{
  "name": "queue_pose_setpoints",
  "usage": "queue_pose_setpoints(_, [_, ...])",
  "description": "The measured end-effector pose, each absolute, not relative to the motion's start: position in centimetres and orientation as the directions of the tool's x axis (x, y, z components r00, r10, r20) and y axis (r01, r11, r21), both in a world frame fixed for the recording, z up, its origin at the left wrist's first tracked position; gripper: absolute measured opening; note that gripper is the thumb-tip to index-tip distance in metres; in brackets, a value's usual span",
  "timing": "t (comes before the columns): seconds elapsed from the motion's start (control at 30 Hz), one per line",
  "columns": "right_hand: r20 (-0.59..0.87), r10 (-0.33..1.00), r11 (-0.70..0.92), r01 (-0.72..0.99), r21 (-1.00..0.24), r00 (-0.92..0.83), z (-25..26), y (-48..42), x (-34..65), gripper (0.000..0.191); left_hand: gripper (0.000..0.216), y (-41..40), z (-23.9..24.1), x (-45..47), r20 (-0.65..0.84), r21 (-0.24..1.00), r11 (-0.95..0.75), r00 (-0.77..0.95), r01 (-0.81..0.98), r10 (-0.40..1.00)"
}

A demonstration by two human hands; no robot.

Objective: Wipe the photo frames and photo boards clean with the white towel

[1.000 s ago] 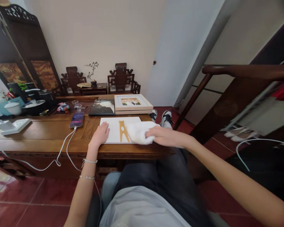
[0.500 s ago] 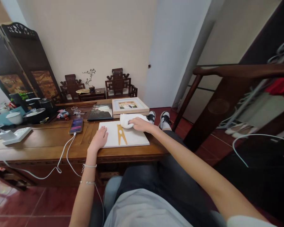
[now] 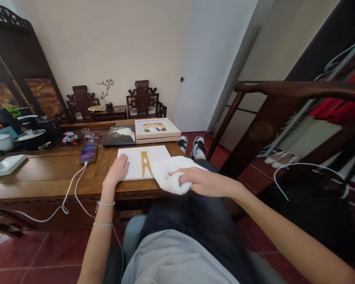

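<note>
A white board (image 3: pixel 130 159) with a tan, long-legged animal figure (image 3: pixel 144 165) on it lies at the table's front edge. My left hand (image 3: pixel 118 169) rests on the board's left edge, its fingers stretched out over the surface. In my right hand (image 3: pixel 197 180) is a fluffy white towel (image 3: pixel 167 171), bunched under the fingers. The towel covers the board's right front part and hangs past the table edge, above my lap. One leg of the figure is partly hidden by it.
Behind the board, a light wooden picture frame (image 3: pixel 157 138) and a dark photo panel (image 3: pixel 121 135) lie on the wooden table (image 3: pixel 56 171). A phone (image 3: pixel 88 152) with a white cable and a power strip (image 3: pixel 8 165) are to the left. A wooden chair (image 3: pixel 260 126) stands right.
My right hand has drawn the towel from the board's far right part toward me, down over the front right corner. My left hand stays on the board. The view has shifted slightly right.
</note>
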State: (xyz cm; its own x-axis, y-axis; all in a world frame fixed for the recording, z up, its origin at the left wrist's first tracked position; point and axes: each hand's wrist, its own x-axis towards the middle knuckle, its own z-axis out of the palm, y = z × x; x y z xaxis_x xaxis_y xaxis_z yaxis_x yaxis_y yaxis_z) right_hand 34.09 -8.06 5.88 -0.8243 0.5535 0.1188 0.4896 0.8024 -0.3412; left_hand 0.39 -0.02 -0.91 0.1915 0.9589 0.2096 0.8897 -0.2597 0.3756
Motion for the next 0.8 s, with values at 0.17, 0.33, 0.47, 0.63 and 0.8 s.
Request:
queue_pose_setpoints(0.17, [0.127,0.677,0.712,0.603,-0.359,-0.725,5.8,-2.1,32.6,0.044,0.049,-0.3,-0.5,0.6,0.182,0.376,-0.237,0.179,0.896,0.967])
queue_pose_setpoints(0.33, [0.155,0.789,0.611,0.736,-0.291,-0.594,5.8,2.6,26.3,0.051,0.048,-0.3,-0.4,0.7,0.175,0.376,-0.228,0.173,0.898,0.969])
queue_pose_setpoints(0.47, [0.153,0.813,0.582,0.779,-0.233,-0.562,5.1,0.6,21.9,0.046,0.047,0.0,-0.6,0.7,0.174,0.390,-0.232,0.176,0.891,0.969])
queue_pose_setpoints(0.63, [0.204,0.648,0.761,0.637,-0.123,-0.734,3.8,-6.1,22.3,0.042,0.046,0.1,-1.0,0.5,0.213,0.398,-0.265,0.192,0.878,0.958])
queue_pose_setpoints(0.8, [0.170,0.546,0.836,0.521,-0.171,-0.820,3.7,-7.5,24.9,0.045,0.047,-0.1,-1.0,0.5,0.209,0.397,-0.261,0.190,0.880,0.959])
